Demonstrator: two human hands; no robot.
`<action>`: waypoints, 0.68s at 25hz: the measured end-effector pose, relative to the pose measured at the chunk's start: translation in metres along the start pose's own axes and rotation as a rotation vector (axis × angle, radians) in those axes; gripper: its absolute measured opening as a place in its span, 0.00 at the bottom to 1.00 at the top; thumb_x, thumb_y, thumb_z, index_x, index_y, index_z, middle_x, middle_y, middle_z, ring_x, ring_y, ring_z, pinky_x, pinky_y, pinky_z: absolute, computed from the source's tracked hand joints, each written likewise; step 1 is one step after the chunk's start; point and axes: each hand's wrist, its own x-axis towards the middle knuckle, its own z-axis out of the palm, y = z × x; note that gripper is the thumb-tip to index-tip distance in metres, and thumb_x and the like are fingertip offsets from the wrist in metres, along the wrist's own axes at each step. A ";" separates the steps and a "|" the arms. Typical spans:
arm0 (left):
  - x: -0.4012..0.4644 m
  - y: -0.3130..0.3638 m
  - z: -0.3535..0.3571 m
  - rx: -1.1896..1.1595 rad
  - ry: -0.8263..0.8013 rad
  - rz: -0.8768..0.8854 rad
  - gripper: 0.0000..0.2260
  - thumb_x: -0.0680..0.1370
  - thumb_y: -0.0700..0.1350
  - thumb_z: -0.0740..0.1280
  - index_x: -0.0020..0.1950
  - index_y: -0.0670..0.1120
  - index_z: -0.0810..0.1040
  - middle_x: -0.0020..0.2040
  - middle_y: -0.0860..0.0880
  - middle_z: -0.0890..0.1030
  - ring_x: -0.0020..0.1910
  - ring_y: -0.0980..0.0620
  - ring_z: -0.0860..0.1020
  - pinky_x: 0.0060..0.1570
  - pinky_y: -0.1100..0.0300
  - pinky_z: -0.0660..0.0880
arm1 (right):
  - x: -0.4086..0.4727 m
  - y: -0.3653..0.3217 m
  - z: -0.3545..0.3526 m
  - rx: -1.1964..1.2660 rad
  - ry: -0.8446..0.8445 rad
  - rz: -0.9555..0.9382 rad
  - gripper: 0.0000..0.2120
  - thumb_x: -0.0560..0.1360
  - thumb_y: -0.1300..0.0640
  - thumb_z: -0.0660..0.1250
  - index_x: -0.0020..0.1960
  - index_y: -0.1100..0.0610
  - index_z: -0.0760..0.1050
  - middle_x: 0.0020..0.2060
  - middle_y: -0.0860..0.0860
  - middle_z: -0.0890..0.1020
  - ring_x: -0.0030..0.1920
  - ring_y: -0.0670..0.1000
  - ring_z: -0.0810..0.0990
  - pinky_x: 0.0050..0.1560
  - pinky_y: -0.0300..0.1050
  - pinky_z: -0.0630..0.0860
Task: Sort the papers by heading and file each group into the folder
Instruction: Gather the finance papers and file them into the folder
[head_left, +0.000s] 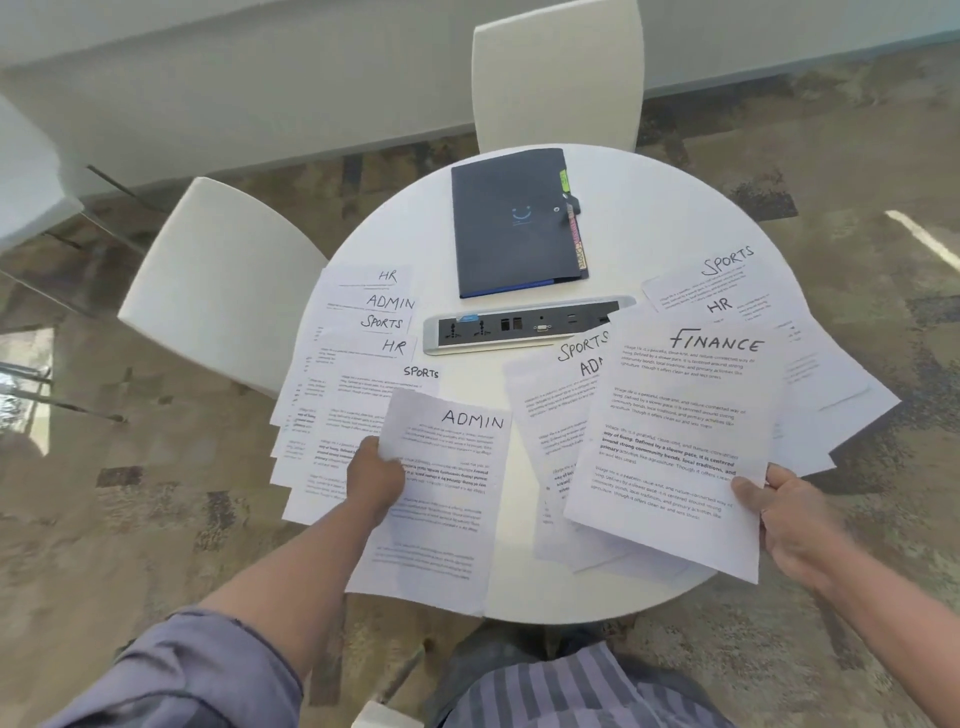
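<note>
ADMIN sheet (447, 493) is pinched by left hand (375, 480) lower centre, FINANCE sheet (675, 441) gripped by right hand (789, 525) lower right, headings kept readable, prob. for sorting.

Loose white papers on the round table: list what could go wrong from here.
1. The fanned white papers on the right overhang the round white table's edge; a nudge could drop them.
2. Headings mix in the left stack of white sheets, so misfiling is likely.
3. The left hand grips the ADMIN sheet, the right hand the FINANCE sheet; neither is free to open the closed dark folder.
</note>
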 end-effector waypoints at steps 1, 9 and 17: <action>0.007 -0.002 -0.004 0.016 0.010 0.008 0.10 0.80 0.36 0.60 0.59 0.47 0.72 0.51 0.48 0.76 0.50 0.44 0.75 0.49 0.53 0.70 | -0.002 -0.001 0.008 -0.011 0.004 0.002 0.09 0.83 0.65 0.63 0.60 0.58 0.79 0.58 0.56 0.84 0.58 0.60 0.83 0.65 0.65 0.76; 0.056 -0.014 -0.028 0.148 -0.015 0.004 0.14 0.78 0.37 0.59 0.59 0.54 0.67 0.49 0.50 0.78 0.49 0.42 0.77 0.59 0.46 0.74 | -0.026 -0.015 0.055 -0.097 0.081 -0.027 0.08 0.84 0.63 0.63 0.54 0.54 0.80 0.51 0.51 0.86 0.51 0.57 0.84 0.52 0.56 0.80; 0.058 -0.002 -0.023 0.359 0.101 0.105 0.27 0.79 0.43 0.67 0.77 0.47 0.64 0.74 0.44 0.67 0.71 0.39 0.67 0.67 0.41 0.67 | -0.039 -0.012 0.048 -0.068 0.165 -0.053 0.10 0.84 0.65 0.63 0.63 0.60 0.78 0.57 0.56 0.85 0.57 0.62 0.83 0.64 0.65 0.77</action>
